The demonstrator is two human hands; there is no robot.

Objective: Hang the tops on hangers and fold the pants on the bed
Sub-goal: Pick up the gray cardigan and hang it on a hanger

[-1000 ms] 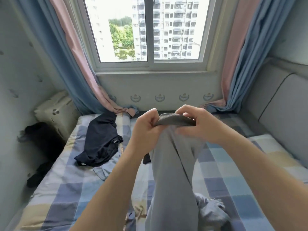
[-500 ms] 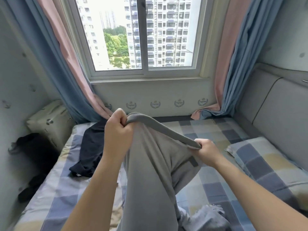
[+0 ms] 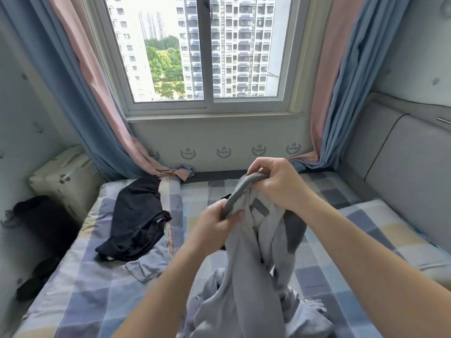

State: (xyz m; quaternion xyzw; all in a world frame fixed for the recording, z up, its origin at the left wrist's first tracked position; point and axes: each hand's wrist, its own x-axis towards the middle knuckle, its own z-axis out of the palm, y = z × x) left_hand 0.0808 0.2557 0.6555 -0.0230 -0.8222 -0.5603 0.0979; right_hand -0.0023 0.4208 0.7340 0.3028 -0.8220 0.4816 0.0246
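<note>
I hold grey pants up over the bed by their darker waistband. My left hand grips the lower end of the band, and my right hand grips its upper end, close above the left. The legs hang down bunched between my forearms onto more grey cloth at the bottom edge. A crumpled dark navy garment lies on the checked sheet to the left, apart from both hands.
A light blue cloth piece lies just below the navy garment. A cream pillow and dark clothing fill the left corner. A grey padded headboard runs along the right. Curtains and a window close the far end.
My hands, spread apart along the waistband half a second ago, have come together. The right hand rose above the left, the waistband now curves between them, and the view shifted left.
</note>
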